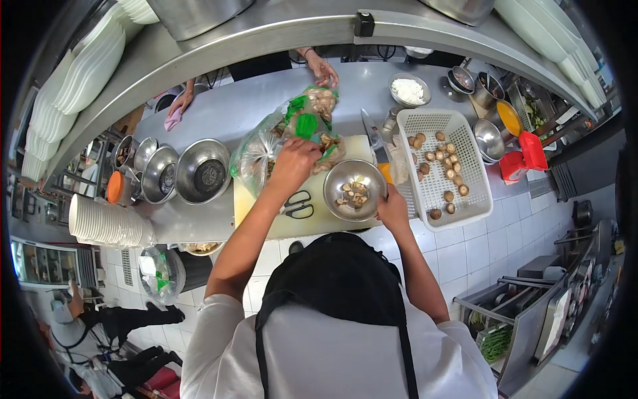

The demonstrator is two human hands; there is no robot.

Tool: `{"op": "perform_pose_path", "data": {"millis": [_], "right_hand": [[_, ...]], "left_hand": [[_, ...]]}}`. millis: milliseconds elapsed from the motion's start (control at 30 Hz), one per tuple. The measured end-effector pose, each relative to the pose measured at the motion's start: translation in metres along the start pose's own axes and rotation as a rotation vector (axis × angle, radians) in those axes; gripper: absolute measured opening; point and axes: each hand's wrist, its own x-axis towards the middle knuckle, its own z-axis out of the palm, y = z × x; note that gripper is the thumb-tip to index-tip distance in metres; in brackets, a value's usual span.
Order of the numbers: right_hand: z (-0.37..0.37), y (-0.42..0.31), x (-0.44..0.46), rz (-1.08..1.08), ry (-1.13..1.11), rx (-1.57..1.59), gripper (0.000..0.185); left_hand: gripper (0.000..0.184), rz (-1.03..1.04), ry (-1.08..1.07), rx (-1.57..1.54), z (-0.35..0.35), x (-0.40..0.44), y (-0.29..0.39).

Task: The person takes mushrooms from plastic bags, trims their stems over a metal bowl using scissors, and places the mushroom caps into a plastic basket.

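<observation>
My left hand [296, 159] is closed on the edge of a clear plastic bag with green print [254, 154], which has brown mushroom pieces in it. Gripped at its right rim by my right hand [393, 207] is a steel bowl [335, 203] with some cut mushroom pieces [353, 195] at the bottom. Under the bowl and part of the bag lies a pale cutting board [266, 223]. Black-handled scissors [299, 207] rest on it, between my forearm and the bowl. To the right, a white perforated basket [428, 193] holds several whole mushrooms [452, 165].
A knife [371, 130] lies behind the board. A bowl of white food [407, 89] stands further back. Steel bowls [203, 171] and stacked white tubs [106, 219] are left. Across the counter, another person's hand [322, 70] is near the bag; another hand holds a pink cloth [173, 120].
</observation>
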Motion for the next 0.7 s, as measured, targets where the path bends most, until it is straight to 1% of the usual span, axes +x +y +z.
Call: {"op": "perform_pose_path", "data": {"millis": [67, 167, 267, 367, 467, 500, 567, 600, 667, 700], "right_hand": [[-0.003, 0.007, -0.008, 0.014, -0.007, 0.054, 0.031], [0.001, 0.032, -0.013, -0.119, 0.072, 0.046, 0.031], [-0.006, 0.016, -0.028, -0.047, 0.062, 0.124, 0.033], [-0.008, 0.016, -0.031, 0.054, 0.024, 0.138, 0.039], [0.000, 0.022, -0.028, 0.109, 0.055, 0.314, 0.041], [0.004, 0.026, -0.026, 0.062, 0.055, 0.351, 0.041], [0.014, 0.032, -0.019, 0.083, 0.041, 0.528, 0.042], [0.018, 0.032, -0.016, 0.094, 0.035, 0.615, 0.043], [0.023, 0.032, -0.008, 0.105, -0.005, 0.660, 0.047], [0.024, 0.030, -0.004, 0.110, -0.021, 0.683, 0.049]], "left_hand": [[0.012, 0.070, 0.014, -0.074, -0.017, 0.019, -0.001], [0.012, 0.171, 0.033, -0.043, -0.032, 0.033, -0.010], [0.011, 0.197, -0.019, -0.018, -0.033, 0.022, -0.034], [0.012, 0.161, -0.071, 0.019, -0.033, -0.005, -0.051], [0.011, 0.116, -0.075, 0.020, -0.041, -0.025, -0.048], [0.010, 0.092, -0.079, 0.024, -0.045, -0.029, -0.043], [0.009, 0.037, -0.085, 0.030, -0.049, -0.036, -0.030], [0.006, 0.003, -0.068, 0.026, -0.048, -0.040, -0.026], [0.001, -0.061, -0.029, 0.018, -0.045, -0.047, -0.019], [0.003, -0.077, 0.013, 0.027, -0.044, -0.049, -0.015]]}}
